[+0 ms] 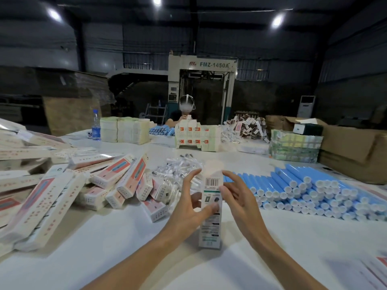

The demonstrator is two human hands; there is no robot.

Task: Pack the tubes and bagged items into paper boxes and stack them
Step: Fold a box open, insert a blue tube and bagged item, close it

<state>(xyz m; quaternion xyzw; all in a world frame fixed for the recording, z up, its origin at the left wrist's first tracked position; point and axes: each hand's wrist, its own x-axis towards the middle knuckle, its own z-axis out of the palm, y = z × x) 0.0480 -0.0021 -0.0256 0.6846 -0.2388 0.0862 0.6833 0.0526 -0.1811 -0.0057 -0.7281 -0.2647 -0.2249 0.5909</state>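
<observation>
— Where is the paper box (210, 208), and how do the fingers sit on it?

— Upright at the middle of the white table (117, 243), barcode near its top, foot apparently on the tabletop. The left hand (187, 206) lays its thumb across the printed front while its fingers spread up along the box's left edge. The right hand (237, 197) curls round the right edge, thumb tip on the front just below the barcode. Both hands grip it, and the top flap is blurred.

— Counts?

— One box in the hands. The blue tubes (314, 189) lie in a layered heap to the right, white caps toward the camera, far too many to count. The bagged items (178, 170) form one loose mound just behind the hands. Packed boxes (125, 181) sprawl on the left, well over a dozen, some leaning on each other. One water bottle (96, 126) stands far left, and one other person (185, 114) sits across the table behind a stack of boxes (196, 135).

— Room to move?

— Bare tabletop lies in front of the box, between the left pile and the tubes. A cardboard carton (356, 151) closes off the far right edge.
</observation>
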